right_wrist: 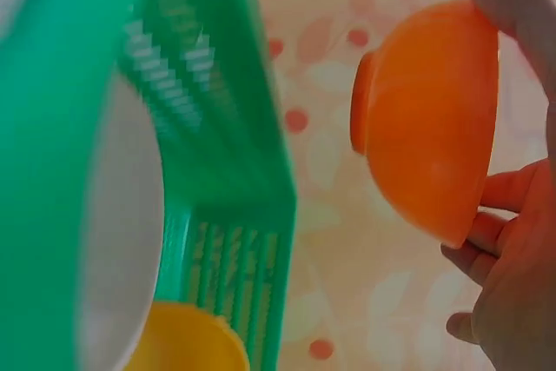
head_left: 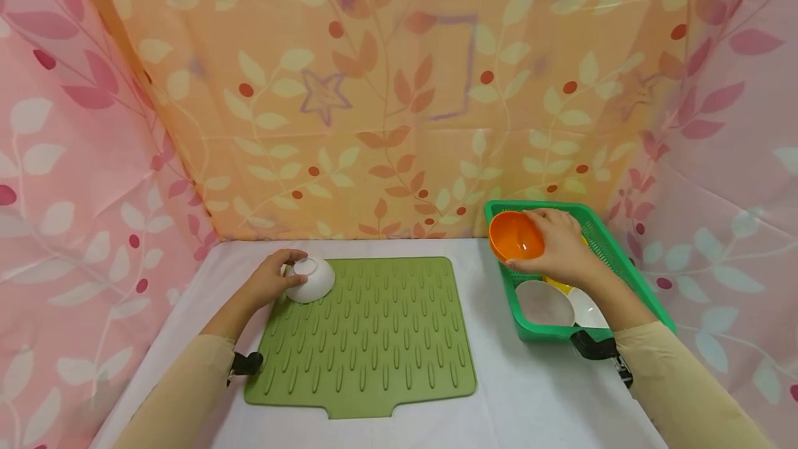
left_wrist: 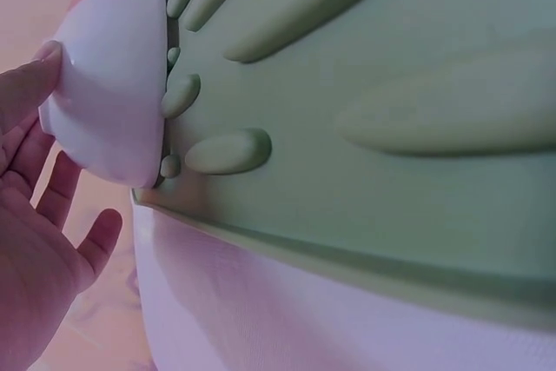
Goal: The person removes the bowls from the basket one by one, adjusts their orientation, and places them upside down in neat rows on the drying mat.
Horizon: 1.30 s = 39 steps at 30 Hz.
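A small white bowl (head_left: 314,280) sits upside down at the far left corner of the green ribbed mat (head_left: 368,338). My left hand (head_left: 278,274) holds it by the foot, thumb and fingers on either side; in the left wrist view, the bowl's rim (left_wrist: 162,84) meets the mat's ridges. On the right, my right hand (head_left: 557,244) grips an orange bowl (head_left: 516,235) by its rim. In the right wrist view that orange bowl (right_wrist: 434,119) is up off the other dishes, beside the basket wall.
A green plastic basket (head_left: 522,331) stands at the right of the white-covered table (head_left: 499,393). Inside lie a white bowl (head_left: 544,303), another white dish (head_left: 589,310) and a yellow piece (right_wrist: 187,341). Patterned cloth (head_left: 386,89) encloses the back and both sides.
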Each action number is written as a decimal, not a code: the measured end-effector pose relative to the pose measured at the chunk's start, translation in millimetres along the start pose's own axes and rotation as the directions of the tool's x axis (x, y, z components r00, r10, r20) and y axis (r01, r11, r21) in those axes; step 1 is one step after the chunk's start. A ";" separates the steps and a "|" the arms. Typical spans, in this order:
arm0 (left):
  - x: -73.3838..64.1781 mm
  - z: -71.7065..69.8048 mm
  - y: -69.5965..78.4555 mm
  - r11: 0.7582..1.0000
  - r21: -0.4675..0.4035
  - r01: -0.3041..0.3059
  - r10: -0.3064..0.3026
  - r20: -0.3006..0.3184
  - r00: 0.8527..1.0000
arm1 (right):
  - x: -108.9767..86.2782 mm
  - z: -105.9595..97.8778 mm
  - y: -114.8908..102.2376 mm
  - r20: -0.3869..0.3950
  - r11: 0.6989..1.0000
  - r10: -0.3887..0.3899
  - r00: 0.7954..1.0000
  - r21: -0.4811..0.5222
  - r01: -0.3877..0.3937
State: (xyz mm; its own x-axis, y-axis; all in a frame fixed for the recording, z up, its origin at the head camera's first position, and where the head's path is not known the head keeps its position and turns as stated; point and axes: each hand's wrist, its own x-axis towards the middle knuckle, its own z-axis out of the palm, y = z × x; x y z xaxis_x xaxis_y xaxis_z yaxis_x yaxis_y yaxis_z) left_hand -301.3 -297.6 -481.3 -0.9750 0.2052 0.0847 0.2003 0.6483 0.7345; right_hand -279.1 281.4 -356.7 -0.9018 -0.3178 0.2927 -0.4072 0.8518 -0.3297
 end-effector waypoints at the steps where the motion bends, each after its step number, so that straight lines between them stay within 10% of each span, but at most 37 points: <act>1: 0.4 0.2 -0.4 1.000 -0.001 0.001 -0.001 0.000 1.000 | -4.0 1.7 -5.5 -0.013 1.000 -0.008 1.000 -0.006 0.008; 21: 5.2 0.8 1.7 1.000 0.007 -0.005 0.005 0.001 1.000 | -70.3 59.3 -105.8 -0.051 0.975 -0.180 0.982 0.122 0.185; 39: -1.4 1.5 -1.0 1.000 0.020 -0.020 0.021 -0.008 1.000 | -94.9 100.7 -134.9 -0.025 0.971 -0.188 0.982 0.148 0.189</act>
State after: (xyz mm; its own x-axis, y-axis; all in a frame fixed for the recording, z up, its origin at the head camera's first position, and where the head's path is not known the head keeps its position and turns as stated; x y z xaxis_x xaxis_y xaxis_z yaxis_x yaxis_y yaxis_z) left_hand -300.0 -297.4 -483.2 -0.9715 0.2126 0.1053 0.2220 0.6583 0.7193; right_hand -153.1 154.8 -430.4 -0.8055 -0.4613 0.3720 -0.5873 0.7050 -0.3975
